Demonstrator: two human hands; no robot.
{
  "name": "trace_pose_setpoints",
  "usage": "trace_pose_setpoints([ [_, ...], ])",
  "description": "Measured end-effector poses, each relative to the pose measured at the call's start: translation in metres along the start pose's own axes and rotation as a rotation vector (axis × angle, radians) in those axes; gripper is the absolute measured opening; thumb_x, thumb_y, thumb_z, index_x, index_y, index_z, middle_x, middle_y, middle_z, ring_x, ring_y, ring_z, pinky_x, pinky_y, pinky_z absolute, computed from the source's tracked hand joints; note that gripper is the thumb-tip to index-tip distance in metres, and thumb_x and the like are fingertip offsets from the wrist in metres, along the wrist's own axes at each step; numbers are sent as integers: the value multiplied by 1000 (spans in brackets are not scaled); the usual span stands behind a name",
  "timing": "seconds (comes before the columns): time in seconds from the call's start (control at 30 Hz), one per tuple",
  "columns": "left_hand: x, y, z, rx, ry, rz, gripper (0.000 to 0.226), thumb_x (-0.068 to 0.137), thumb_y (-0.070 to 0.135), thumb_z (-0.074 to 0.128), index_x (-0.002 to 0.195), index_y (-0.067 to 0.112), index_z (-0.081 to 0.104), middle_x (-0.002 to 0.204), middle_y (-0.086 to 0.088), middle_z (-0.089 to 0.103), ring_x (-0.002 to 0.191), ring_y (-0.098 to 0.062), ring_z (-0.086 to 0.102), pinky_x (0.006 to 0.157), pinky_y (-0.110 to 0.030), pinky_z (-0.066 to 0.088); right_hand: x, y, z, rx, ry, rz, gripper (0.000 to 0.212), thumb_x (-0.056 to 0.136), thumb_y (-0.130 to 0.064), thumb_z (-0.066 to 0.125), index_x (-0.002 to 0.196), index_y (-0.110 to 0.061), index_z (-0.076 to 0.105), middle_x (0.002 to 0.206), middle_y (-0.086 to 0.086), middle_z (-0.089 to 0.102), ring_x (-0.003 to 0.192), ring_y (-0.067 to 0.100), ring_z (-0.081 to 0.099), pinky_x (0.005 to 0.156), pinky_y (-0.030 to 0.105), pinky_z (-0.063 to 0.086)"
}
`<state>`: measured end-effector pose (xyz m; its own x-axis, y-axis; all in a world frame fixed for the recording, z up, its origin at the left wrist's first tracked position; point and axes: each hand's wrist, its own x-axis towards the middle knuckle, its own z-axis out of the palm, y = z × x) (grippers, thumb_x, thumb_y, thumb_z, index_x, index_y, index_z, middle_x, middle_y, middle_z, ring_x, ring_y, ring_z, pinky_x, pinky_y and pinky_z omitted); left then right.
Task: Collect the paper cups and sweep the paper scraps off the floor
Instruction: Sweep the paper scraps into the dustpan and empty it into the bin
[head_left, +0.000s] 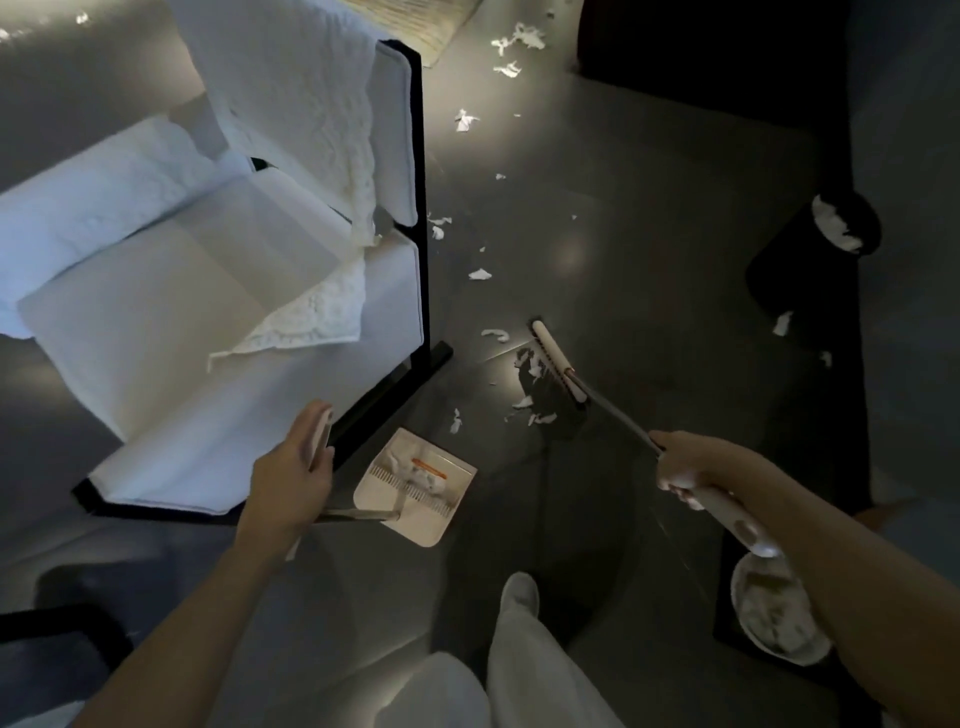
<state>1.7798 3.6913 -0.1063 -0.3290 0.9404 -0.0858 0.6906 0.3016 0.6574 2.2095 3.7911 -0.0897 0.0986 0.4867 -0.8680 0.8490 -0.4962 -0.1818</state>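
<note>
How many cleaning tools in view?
2: broom in the right hand, centre; dustpan in the left hand, beside the chair. More may be hidden.

Your left hand (293, 470) reached forward from the lower left on a bare left forearm (208, 597). The back of the hand faced up and the fingers curled round the dustpan handle (323, 432). Your right hand (685, 467) extended from the lower right on a bare, nearly straight right arm (831, 545), with the fingers wrapped round the broom handle (618, 417). The two hands were well apart. Your legs (524, 670), in pale trousers, stood between the arms, one foot (519, 592) forward.
</note>
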Motion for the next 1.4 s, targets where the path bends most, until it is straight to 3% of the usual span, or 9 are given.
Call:
trace_pose_setpoints([
  [0.4,111,37,24,-73,-116,70,54,88,11,60,128,45,51,110,16,59,95,5,52,86,-15,38,6,-63,59,77,-310,5,86,86,-3,55,151,-35,11,97,14,57,59,13,53,47,23,46],
  [0.53,132,51,32,-114,-199,213,52,88,4,56,135,26,51,128,17,49,109,24,37,86,8,25,-25,-68,59,142,-352,27,85,86,1,54,151,-37,15,77,10,56,48,9,49,43,21,43],
  [0.63,140,51,33,-150,-225,250,51,88,1,56,134,22,52,129,16,48,106,35,32,86,10,24,-46,-66,45,168,-333,27,85,87,2,53,151,-37,13,71,7,54,36,5,47,39,19,40],
  [0.73,142,59,35,-152,-229,274,52,88,-1,56,133,24,52,121,6,56,102,21,43,84,6,27,-63,-64,27,164,-276,5,83,88,1,54,151,-36,14,75,6,54,30,0,47,37,15,39],
  [0.83,143,68,40,-145,-242,277,52,89,1,56,130,32,49,107,-8,61,90,-8,53,83,-20,38,-62,-63,8,175,-195,10,84,88,1,54,151,-37,14,74,7,56,32,1,47,38,16,40],
  [0.93,145,79,45,-170,-215,221,53,91,3,54,131,36,46,107,6,53,88,3,46,81,-24,41,-41,-67,-18,126,-131,-5,86,86,3,53,151,-38,14,67,9,58,33,6,48,38,21,41],
  [1.1,156,100,64,-214,-114,136,50,93,4,53,136,28,46,124,15,48,104,13,42,78,5,33,27,-97,-73,18,-61,-42,81,84,2,54,149,-34,21,81,13,58,47,13,53,38,21,43],
  [1.23,174,123,85,-193,-76,81,52,93,7,54,139,29,45,125,18,45,110,-1,46,91,-21,41,84,-124,-109,10,-84,-60,83,84,2,53,150,-33,18,85,13,56,52,14,51,38,21,42],
  [1.4,200,148,105,-168,-58,23,53,91,7,58,137,32,48,122,14,48,109,-5,45,93,-22,38,117,-120,-114,-76,-214,-72,92,86,2,55,153,-35,4,106,18,55,60,13,52,46,21,45],
])
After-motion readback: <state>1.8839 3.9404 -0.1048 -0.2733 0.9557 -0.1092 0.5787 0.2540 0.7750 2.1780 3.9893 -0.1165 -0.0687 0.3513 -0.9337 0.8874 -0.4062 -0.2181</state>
